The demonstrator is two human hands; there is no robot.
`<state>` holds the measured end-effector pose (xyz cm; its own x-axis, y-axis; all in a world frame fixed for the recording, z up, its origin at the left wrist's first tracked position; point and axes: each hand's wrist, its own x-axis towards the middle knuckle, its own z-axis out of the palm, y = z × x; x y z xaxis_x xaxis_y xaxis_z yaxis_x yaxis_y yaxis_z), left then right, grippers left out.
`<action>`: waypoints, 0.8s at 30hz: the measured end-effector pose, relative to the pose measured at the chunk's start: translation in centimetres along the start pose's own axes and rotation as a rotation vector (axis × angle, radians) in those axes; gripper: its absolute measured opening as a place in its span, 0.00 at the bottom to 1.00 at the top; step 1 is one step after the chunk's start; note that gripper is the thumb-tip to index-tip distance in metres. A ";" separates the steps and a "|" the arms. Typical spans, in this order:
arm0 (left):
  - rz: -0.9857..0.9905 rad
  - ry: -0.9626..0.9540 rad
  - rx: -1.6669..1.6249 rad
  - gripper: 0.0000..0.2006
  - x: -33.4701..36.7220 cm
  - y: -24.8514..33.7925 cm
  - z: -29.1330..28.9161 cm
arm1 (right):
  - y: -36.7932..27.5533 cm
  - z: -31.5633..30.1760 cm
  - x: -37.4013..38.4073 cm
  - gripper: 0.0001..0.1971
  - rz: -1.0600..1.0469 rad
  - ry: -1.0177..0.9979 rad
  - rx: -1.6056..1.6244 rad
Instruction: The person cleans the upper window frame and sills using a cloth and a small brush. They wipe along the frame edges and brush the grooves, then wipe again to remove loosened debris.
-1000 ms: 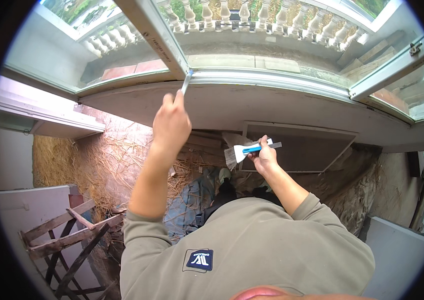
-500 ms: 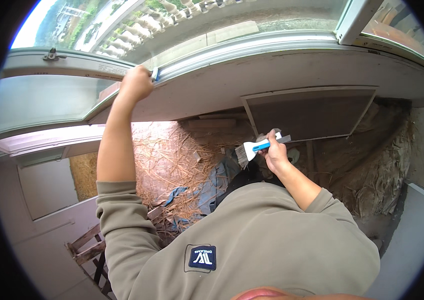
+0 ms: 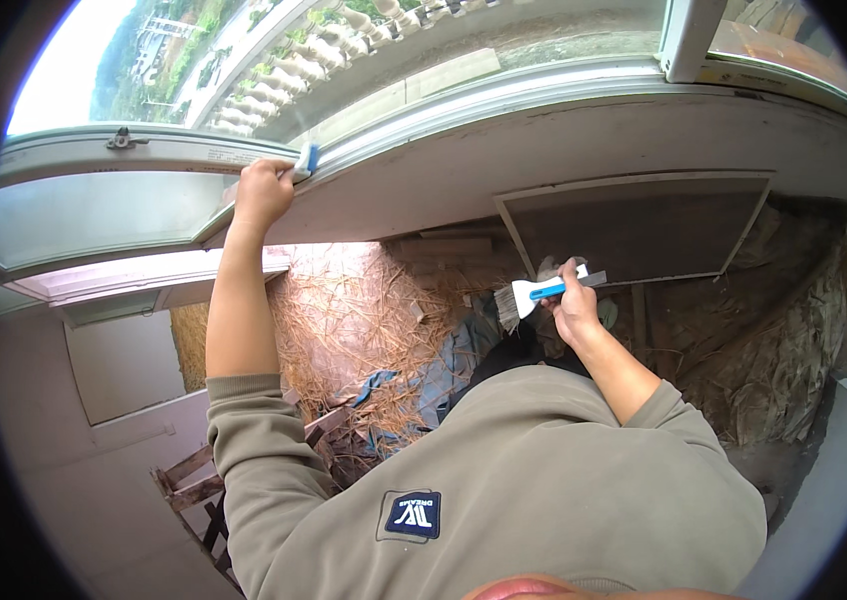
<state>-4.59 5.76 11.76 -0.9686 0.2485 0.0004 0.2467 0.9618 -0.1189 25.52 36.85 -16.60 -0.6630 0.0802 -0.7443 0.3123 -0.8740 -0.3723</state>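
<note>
My left hand [image 3: 264, 192] is closed round a small white-and-blue cleaning brush [image 3: 308, 163]. The brush's blue end is against the window track [image 3: 384, 132], beside the corner of a sliding sash [image 3: 159, 157]. Lower and to the right, in front of my body, my right hand [image 3: 576, 308] grips a second brush [image 3: 532, 292], white with a blue strip on its handle and pale bristles pointing left. A flat grey strip [image 3: 594, 279] sticks out on the right of that hand, and something pale and crumpled shows behind the fingers; what it is I cannot tell.
A framed screen panel [image 3: 634, 225] leans below the sill. Straw-like litter [image 3: 344, 330] and blue cloth [image 3: 454, 365] lie on the floor. A wrinkled brown sheet [image 3: 744, 360] is at the right, and a wooden frame [image 3: 189, 485] stands lower left. Outside is a balustrade [image 3: 334, 50].
My left hand has shifted slightly down and left, and more of its brush shows. The whole view has moved a little; my right hand keeps its grip.
</note>
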 end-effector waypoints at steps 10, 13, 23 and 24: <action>-0.095 -0.059 -0.168 0.12 -0.4 0.6 0.1 | -0.5 -0.9 -0.3 0.19 0.004 0.035 -0.004; -0.100 -0.043 0.219 0.13 -0.8 0.5 0.7 | -0.5 -1.1 -0.3 0.19 0.045 0.056 -0.027; -0.029 -0.009 0.001 0.12 -0.4 -0.8 -0.2 | -0.8 -1.2 -0.5 0.18 0.026 0.052 -0.018; -0.060 -0.009 0.095 0.12 -0.7 -0.8 -0.1 | -0.6 -1.4 -0.6 0.18 0.031 0.054 -0.021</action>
<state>-4.15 4.84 11.99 -0.9818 0.1898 0.0012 0.1852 0.9594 -0.2128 26.68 38.02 -16.63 -0.6153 0.0793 -0.7843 0.3468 -0.8663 -0.3596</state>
